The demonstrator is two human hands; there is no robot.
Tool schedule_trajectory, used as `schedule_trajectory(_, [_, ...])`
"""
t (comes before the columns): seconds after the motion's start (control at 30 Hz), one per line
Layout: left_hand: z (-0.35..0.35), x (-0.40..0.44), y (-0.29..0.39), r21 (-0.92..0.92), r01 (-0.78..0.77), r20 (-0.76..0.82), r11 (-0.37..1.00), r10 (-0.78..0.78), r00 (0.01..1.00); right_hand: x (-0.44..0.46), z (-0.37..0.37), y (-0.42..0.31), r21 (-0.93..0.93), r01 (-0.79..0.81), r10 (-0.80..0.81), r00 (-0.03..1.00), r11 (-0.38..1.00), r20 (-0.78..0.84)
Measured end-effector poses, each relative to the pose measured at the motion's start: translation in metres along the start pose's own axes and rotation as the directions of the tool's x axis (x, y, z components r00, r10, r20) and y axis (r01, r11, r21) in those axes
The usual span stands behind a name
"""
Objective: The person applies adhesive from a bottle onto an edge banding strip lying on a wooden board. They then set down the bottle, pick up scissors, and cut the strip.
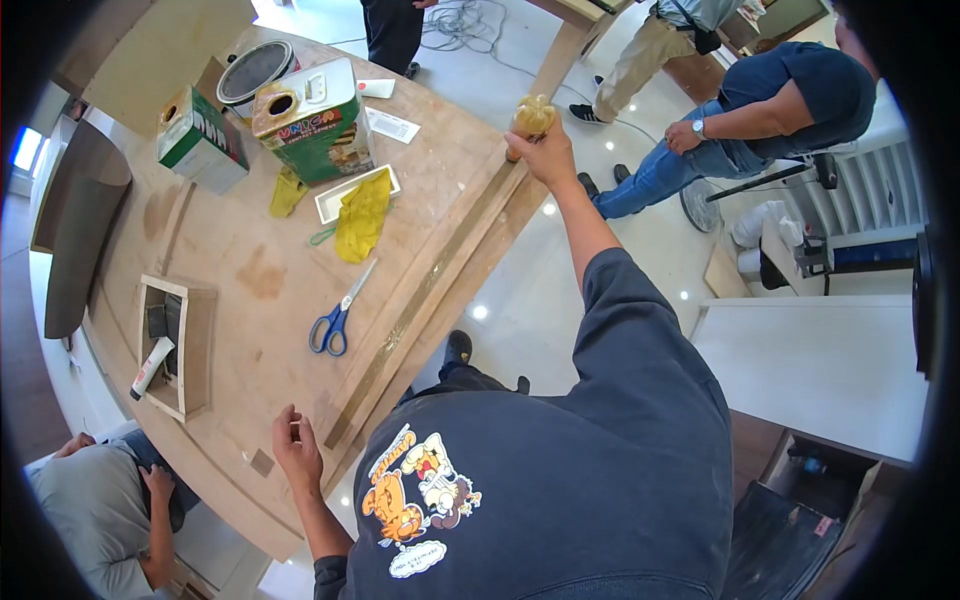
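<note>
My right hand (547, 158) is closed round a yellowish, see-through bottle (534, 117) at the far end of a long wooden strip (430, 285). This strip, with a darker brown band, runs along the table's right edge. My left hand (298, 452) holds nothing; its fingers are loosely bent and apart, over the near edge of the wooden table (240, 330). Blue-handled scissors (338, 318) lie between the strip and a wooden box (200, 345). Farther up, a yellow glove (363, 217) hangs over a white tray (328, 207).
Two green-and-white cans (318, 125) (203, 145) and a round tin (258, 72) stand at the back left. A white tube (152, 368) rests on the box. People stand at the upper right (800, 100), at the top (392, 30) and at the lower left (95, 515).
</note>
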State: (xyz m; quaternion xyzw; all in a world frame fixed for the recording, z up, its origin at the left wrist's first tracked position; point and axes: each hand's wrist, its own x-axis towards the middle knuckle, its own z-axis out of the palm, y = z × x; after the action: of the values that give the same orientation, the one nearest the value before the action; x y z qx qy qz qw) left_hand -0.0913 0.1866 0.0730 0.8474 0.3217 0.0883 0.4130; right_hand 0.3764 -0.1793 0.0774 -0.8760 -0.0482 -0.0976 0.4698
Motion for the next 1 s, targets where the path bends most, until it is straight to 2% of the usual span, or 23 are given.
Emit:
schedule_trajectory(0.17, [0.0, 0.001, 0.006, -0.002, -0.001, -0.009, 1.0, 0.001, 1.0, -0.014, 0.002, -0.006, 0.0, 0.099, -0.099, 0.993, 0.995, 0.059])
schedule_trajectory(0.27, [0.0, 0.002, 0.009, 0.011, -0.028, 0.0, 1.0, 0.028, 1.0, 0.003, 0.001, 0.014, 0.048, -0.017, 0.018, 1.0, 0.999, -0.009])
schedule_trajectory(0.37, [0.0, 0.004, 0.009, 0.029, -0.03, 0.002, 0.999, 0.03, 1.0, -0.009, -0.004, 0.001, -0.025, 0.052, -0.052, 0.998, 0.998, 0.032])
schedule_trajectory(0.47, [0.0, -0.002, 0.003, 0.027, -0.032, 0.003, 0.999, 0.032, 0.999, -0.01, -0.005, 0.01, 0.023, 0.056, -0.057, 0.997, 0.998, 0.053])
schedule_trajectory(0.57, [0.002, -0.001, -0.001, 0.011, -0.057, 0.002, 0.998, 0.057, 0.998, -0.008, -0.008, 0.014, 0.073, 0.001, 0.0, 1.0, 0.997, -0.015])
schedule_trajectory(0.67, [0.0, 0.0, 0.0, 0.027, -0.059, 0.002, 0.998, 0.059, 0.998, -0.022, -0.009, 0.005, 0.049, 0.078, -0.08, 0.996, 0.996, 0.048])
schedule_trajectory(0.77, [-0.001, -0.008, 0.003, 0.024, -0.02, 0.001, 1.0, 0.02, 1.0, -0.014, -0.008, 0.015, 0.019, 0.075, -0.075, 0.997, 0.997, -0.004])
schedule_trajectory(0.87, [-0.001, -0.009, 0.003, 0.01, -0.039, -0.015, 0.999, 0.039, 0.999, -0.01, -0.005, 0.025, 0.115, 0.019, -0.019, 1.0, 0.993, 0.001])
schedule_trajectory(1.0, [0.001, -0.013, -0.001, 0.0, -0.02, -0.015, 1.0, 0.02, 1.0, -0.055, 0.001, -0.01, 0.083, 0.038, -0.049, 0.989, 0.996, 0.137])
